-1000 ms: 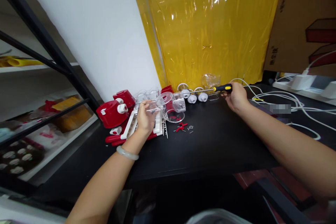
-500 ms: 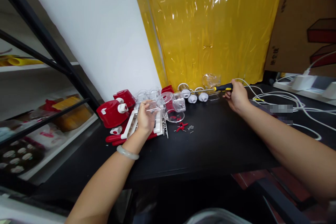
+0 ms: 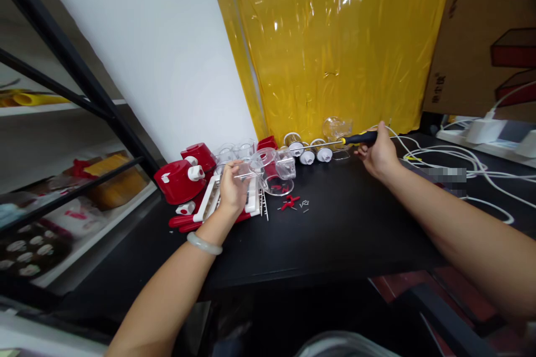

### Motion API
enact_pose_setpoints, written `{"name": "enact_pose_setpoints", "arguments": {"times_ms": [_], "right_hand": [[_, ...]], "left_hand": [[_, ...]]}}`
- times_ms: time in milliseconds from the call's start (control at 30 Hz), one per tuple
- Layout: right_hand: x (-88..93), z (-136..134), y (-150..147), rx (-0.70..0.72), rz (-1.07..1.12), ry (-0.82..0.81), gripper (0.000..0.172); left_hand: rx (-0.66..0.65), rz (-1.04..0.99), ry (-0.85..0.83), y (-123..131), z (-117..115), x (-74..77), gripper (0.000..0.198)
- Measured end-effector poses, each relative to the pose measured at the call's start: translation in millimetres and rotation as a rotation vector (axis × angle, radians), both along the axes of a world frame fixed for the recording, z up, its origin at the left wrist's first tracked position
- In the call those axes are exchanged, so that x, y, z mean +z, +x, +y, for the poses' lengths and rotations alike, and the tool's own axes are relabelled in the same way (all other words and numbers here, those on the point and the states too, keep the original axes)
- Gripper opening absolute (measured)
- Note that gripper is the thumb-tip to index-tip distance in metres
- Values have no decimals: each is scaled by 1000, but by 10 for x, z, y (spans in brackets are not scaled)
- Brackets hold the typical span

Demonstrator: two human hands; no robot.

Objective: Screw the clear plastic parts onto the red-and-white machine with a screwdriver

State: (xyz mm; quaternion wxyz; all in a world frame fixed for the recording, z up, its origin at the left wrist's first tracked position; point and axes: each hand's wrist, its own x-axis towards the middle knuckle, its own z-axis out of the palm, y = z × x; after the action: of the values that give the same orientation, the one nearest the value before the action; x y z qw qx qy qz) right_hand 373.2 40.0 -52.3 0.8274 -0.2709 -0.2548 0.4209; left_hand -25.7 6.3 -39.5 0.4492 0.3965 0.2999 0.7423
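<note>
My left hand grips a clear plastic part with round tube-like sections, held above the black table. In my right hand is a screwdriver with a black and yellow handle, its long shaft level and pointing left. The shaft's end reaches the right side of the clear part; the exact contact of the tip is too small to make out. Below lie a small red plastic piece and several screws. Behind the shaft rest several metal drums with white ends.
Red housings and a white frame crowd the left of the black table. Another clear part stands near the yellow sheet. White cables coil at the right, by a power strip. A black shelf rack borders the left.
My right fingers have shifted on the screwdriver handle, with the thumb now raised near its end. The screwdriver and the clear part stay almost in place.
</note>
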Motion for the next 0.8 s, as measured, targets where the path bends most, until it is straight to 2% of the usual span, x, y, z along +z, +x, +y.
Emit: {"name": "enact_pose_setpoints", "arguments": {"times_ms": [67, 167, 367, 533, 800], "right_hand": [[-20, 23, 16, -32, -13, -39, 53], [-3, 54, 36, -56, -24, -99, 44], [34, 79, 66, -23, -58, -84, 46], [120, -75, -49, -28, -7, -108, 46], [211, -227, -136, 3, 95, -106, 34]], "left_hand": [[1, 5, 2, 3, -3, 2, 20], [10, 24, 19, 12, -12, -2, 22], [13, 52, 51, 29, -21, -23, 26], [20, 34, 44, 27, -22, -36, 26], [19, 82, 36, -46, -25, -68, 30]]}}
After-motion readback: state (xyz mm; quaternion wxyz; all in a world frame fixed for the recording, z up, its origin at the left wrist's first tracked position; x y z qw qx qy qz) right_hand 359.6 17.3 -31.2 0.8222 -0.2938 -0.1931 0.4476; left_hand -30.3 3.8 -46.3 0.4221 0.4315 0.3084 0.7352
